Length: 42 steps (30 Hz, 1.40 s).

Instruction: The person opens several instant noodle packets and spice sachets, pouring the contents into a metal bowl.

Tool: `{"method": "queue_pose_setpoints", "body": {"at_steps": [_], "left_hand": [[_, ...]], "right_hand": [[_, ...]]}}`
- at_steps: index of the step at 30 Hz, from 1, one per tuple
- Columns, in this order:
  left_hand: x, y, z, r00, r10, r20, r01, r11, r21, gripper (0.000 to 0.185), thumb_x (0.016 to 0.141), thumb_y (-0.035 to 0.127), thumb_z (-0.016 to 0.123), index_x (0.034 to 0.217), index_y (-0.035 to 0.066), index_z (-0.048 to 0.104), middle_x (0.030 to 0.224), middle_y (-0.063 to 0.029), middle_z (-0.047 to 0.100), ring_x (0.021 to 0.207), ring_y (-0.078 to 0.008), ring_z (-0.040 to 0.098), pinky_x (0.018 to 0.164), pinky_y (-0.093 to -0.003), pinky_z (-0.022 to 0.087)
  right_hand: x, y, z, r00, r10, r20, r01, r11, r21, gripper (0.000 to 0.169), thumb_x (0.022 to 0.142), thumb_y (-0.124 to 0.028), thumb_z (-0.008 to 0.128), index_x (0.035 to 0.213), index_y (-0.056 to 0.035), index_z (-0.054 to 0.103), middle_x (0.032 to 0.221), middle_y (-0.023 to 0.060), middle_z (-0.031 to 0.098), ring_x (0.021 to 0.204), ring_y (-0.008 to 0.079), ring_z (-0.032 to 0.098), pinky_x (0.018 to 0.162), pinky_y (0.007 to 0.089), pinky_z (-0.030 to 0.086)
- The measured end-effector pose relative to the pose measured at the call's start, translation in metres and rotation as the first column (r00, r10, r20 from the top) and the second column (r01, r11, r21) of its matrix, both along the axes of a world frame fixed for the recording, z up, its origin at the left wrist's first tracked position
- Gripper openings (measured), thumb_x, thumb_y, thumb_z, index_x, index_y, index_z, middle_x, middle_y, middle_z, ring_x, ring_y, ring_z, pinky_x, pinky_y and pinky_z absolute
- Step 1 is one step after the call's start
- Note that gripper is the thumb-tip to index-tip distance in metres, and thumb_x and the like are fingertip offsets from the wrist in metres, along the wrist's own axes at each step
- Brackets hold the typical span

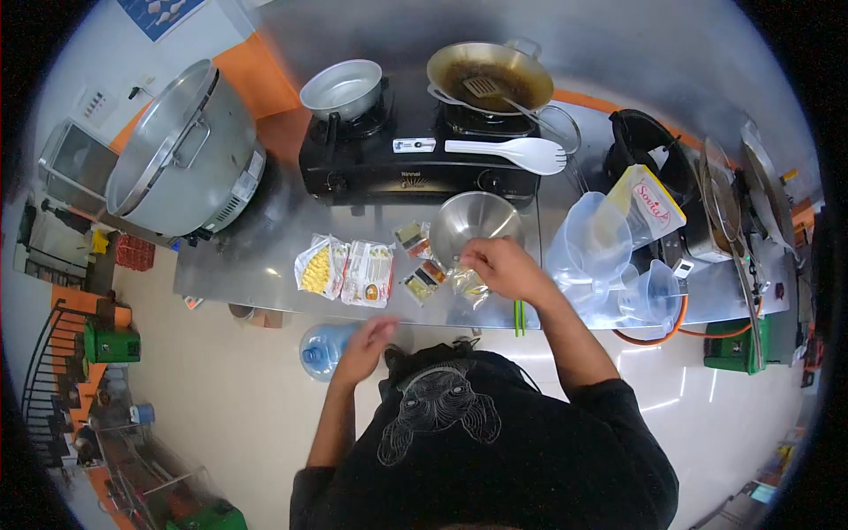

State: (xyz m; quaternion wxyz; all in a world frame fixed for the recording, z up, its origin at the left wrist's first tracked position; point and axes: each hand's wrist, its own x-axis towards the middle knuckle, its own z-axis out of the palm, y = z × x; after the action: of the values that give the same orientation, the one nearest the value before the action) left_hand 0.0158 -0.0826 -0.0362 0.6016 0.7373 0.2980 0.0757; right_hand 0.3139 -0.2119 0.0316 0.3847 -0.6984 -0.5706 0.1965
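Note:
My right hand [501, 266] is at the near rim of a stainless steel bowl [474, 215], with its fingers curled together. Just under it lies a clear plastic packet [472, 291]; whether the fingers grip it is not clear. My left hand [368, 344] hangs slightly blurred before the counter's front edge, holding nothing visible. Left of the bowl lie two seasoning sachet packs, one farther [414, 238] and one nearer [424, 281]. Beside them, an opened instant noodle pack [318, 270] shows a yellow noodle block, next to another noodle pack [369, 273]. Green chopsticks [519, 318] jut over the edge.
A black Rinnai gas stove [411, 175] carries a small pot [341, 89], an oily wok [490, 66] and a white plastic serving spoon [523, 154]. A large metal cooker [192, 159] stands left. Plastic jugs [589, 238] crowd the right. A blue water bottle [324, 351] is below.

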Motion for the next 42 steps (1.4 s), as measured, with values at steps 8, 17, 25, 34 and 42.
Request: {"method": "queue_pose_setpoints", "body": {"at_steps": [8,17,25,34,42], "left_hand": [[0.132,0.012,0.078,0.971,-0.057,0.234,0.022,0.988,0.150,0.031,0.098,0.022,0.056,0.118,-0.001,0.058,0.105,-0.0097,0.066,0.096,-0.0138,0.061,0.079,-0.0287,0.051],[0.186,0.024,0.081,0.972,-0.084,0.221,0.017,0.957,0.290,0.022,0.096,0.022,0.058,0.101,0.000,0.063,0.081,-0.0082,0.066,0.073,-0.0138,0.063,0.067,-0.0288,0.050],[0.200,0.025,0.074,0.973,-0.077,0.215,0.006,0.950,0.313,0.020,0.092,0.020,0.062,0.102,0.002,0.064,0.089,-0.0101,0.069,0.077,-0.0182,0.065,0.069,-0.0321,0.051],[0.211,0.027,0.064,0.950,-0.211,0.231,0.068,0.861,0.504,0.017,0.091,0.018,0.063,0.096,0.002,0.065,0.085,-0.0171,0.066,0.075,-0.0331,0.064,0.065,-0.0379,0.050],[0.215,0.033,0.044,0.948,-0.228,0.224,0.050,0.797,0.601,0.013,0.086,0.016,0.065,0.091,0.004,0.065,0.085,-0.0153,0.064,0.075,-0.0362,0.062,0.064,-0.0429,0.048]], "right_hand": [[0.000,0.021,0.021,0.953,0.055,-0.298,-0.016,0.991,0.132,0.012,0.097,-0.011,0.056,0.097,0.0013,0.060,0.076,0.0032,0.057,0.070,0.0070,0.049,0.063,0.0249,0.044],[0.032,0.020,0.040,0.984,-0.154,0.092,0.136,0.975,0.174,0.020,0.090,-0.024,0.060,0.098,-0.0059,0.064,0.095,0.0175,0.065,0.090,0.0387,0.062,0.079,0.0481,0.048],[0.038,0.027,0.030,0.973,-0.227,0.049,0.224,0.973,0.049,0.021,0.090,-0.021,0.060,0.100,-0.0043,0.067,0.092,0.0187,0.068,0.086,0.0377,0.064,0.078,0.0448,0.050],[0.044,0.033,0.007,0.970,-0.240,0.041,0.236,0.968,0.081,0.018,0.086,-0.016,0.065,0.093,0.0001,0.068,0.075,0.0152,0.068,0.062,0.0223,0.065,0.061,0.0333,0.050],[0.041,0.034,0.004,0.969,-0.232,0.083,0.229,0.972,0.052,0.015,0.082,-0.015,0.062,0.087,-0.0022,0.069,0.081,0.0193,0.067,0.074,0.0359,0.065,0.068,0.0423,0.051]]}}
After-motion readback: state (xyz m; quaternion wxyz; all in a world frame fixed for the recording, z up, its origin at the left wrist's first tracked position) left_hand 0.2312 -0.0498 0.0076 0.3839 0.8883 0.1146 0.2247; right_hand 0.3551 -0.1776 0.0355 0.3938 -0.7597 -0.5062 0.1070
